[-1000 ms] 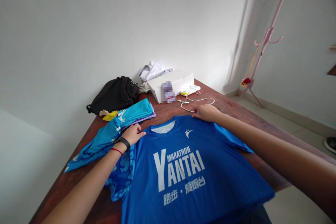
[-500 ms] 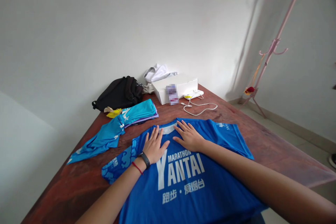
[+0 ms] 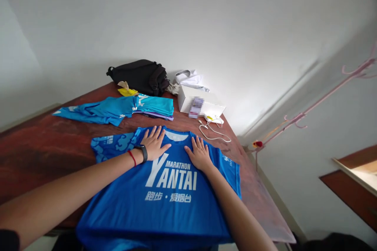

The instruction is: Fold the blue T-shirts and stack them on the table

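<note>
A blue T-shirt [image 3: 176, 219] lies spread with its printed side up, its collar toward the back of the table and its hem hanging over the near edge. My left hand [image 3: 153, 144] rests flat on it, left of the collar, with fingers spread. Right of the collar, my right hand [image 3: 199, 153] also presses flat on the fabric, fingers apart. Neither hand grips anything. A dark band and a red string circle my left wrist. Just beyond the left sleeve is a stack of folded clothes [image 3: 157, 106], with a light-blue garment trailing left from it.
On the reddish wooden table [image 3: 38, 141], a black backpack [image 3: 132, 75] sits at the back by the wall. Near it are a yellow item [image 3: 127, 91], a white box [image 3: 188, 97], white cloth [image 3: 191, 78] and a white cable [image 3: 215, 138]. A pink coat rack [image 3: 318, 109] stands at right.
My hands have moved apart, out to either side of the collar. The camera view has tilted and turned, and the shirt now appears straighter and flatter.
</note>
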Tool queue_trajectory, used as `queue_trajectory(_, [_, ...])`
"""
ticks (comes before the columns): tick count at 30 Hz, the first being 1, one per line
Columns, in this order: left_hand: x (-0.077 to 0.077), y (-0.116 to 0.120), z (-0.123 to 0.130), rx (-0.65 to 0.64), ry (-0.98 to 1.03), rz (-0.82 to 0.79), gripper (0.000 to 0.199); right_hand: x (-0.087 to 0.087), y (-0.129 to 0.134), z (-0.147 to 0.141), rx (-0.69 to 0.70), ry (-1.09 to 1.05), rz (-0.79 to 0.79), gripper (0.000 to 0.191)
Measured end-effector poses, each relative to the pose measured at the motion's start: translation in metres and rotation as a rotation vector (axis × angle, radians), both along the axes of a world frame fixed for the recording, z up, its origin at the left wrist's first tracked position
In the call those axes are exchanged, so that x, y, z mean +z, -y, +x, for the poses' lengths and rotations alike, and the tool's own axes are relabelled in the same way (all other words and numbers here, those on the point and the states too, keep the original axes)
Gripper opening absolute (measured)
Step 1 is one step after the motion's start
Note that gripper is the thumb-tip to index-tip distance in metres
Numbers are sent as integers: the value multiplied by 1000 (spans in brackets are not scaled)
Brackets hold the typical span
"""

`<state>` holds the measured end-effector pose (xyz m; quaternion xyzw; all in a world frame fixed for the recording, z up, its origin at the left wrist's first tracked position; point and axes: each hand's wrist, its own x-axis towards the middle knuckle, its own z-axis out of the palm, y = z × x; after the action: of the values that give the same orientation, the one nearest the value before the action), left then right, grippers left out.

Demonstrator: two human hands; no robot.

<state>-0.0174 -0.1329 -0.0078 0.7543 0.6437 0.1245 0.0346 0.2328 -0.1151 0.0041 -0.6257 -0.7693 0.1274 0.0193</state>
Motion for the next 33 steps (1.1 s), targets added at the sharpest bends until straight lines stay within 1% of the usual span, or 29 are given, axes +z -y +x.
queue_trajectory(5, [2, 1, -3, -37, 34, -4, 78, -1, -1, 1, 3, -3, -7, 82])
queue_trajectory(11, [2, 1, -8, -185, 71, 14, 68, -2, -4, 7, 32, 0, -27, 79])
queue_trajectory(14, [2, 0, -9, -229, 64, 9, 66, -2, -6, 9, 40, 5, -38, 79])
queue_trajectory(21, [3, 0, -9, -233, 73, 21, 62, -2, -6, 12, 39, -22, -35, 84])
queue_trajectory(26, [0, -3, -9, -226, 63, 16, 63, -3, -8, 13, 31, -33, -33, 82])
queue_trajectory(33, [2, -2, -9, -222, 35, 8, 62, -3, -8, 14, 33, -48, -27, 82])
